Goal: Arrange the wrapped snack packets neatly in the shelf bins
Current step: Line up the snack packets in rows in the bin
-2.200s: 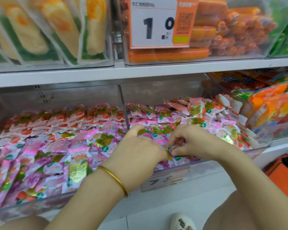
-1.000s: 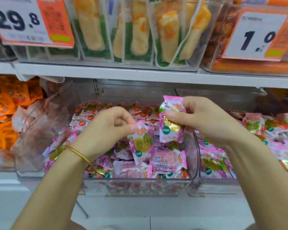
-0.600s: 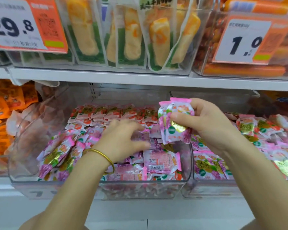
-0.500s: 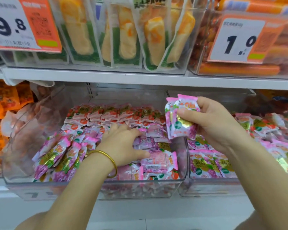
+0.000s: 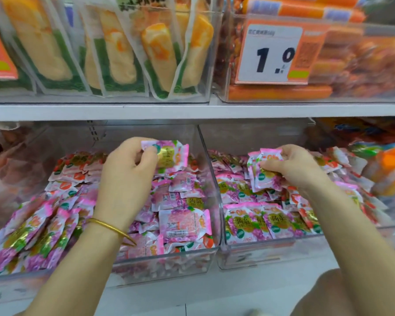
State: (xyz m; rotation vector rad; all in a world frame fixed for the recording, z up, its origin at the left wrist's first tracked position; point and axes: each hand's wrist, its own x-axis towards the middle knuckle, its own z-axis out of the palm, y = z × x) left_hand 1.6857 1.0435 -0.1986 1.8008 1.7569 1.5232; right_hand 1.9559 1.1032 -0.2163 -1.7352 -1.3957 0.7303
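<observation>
Store shelving, white metal shelf edge across the top, two clear hard-plastic bins below it side by side. Left bin and right bin both hold heaps of small crinkly pink wrapped snack packets with gold foil patches and green dots; some lie flat, some stand on edge in rows.

Left hand is over the left bin, fingers curled, thumb and fingertips pinching one pink packet by its left end, lifted clear above the heap. Thin gold bangle on that wrist.

Right hand is over the right bin, fingers curled round a small bunch of packets held upright; the bunch's lower edges are touching or just above the pile, cannot tell which.

Upper shelf: glossy yellow-and-green pouches standing in a clear bin, smooth orange sausage sticks behind a white and orange price tag reading 1.0.
</observation>
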